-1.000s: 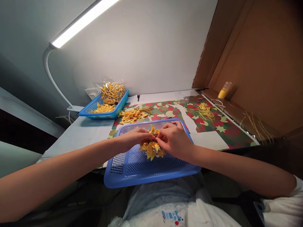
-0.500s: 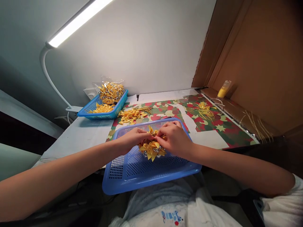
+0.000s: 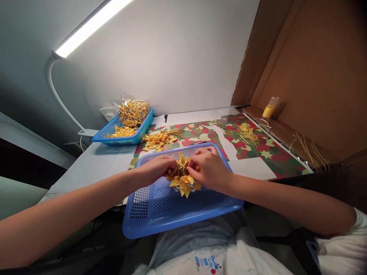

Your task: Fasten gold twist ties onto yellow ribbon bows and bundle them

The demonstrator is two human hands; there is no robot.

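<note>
A bunch of yellow ribbon bows (image 3: 185, 184) with gold cords and silvery bells sits over the blue plastic basket (image 3: 177, 225). My left hand (image 3: 160, 168) is closed at the bunch's left side, its fingertips partly hidden among the cords. On the other side, my right hand (image 3: 210, 166) pinches at the gold cords (image 3: 182, 166) with thumb and forefinger, the other fingers curled. Whether it grips one cord or several is too small to tell. The basket tilts over the table's front edge, above my lap.
Behind the basket lies a loose pile of yellow bows (image 3: 160, 139). A turquoise basket (image 3: 123, 141) at the back left holds more bows and a clear bag (image 3: 133, 110) of them. Gold cords (image 3: 248, 133) lie on the right. A lamp (image 3: 93, 28) arches overhead; a small yellow bottle (image 3: 270, 107) stands at right.
My left hand has shifted left, away from my right fingertips, and more of the gold cords shows between the hands. The view has moved slightly.
</note>
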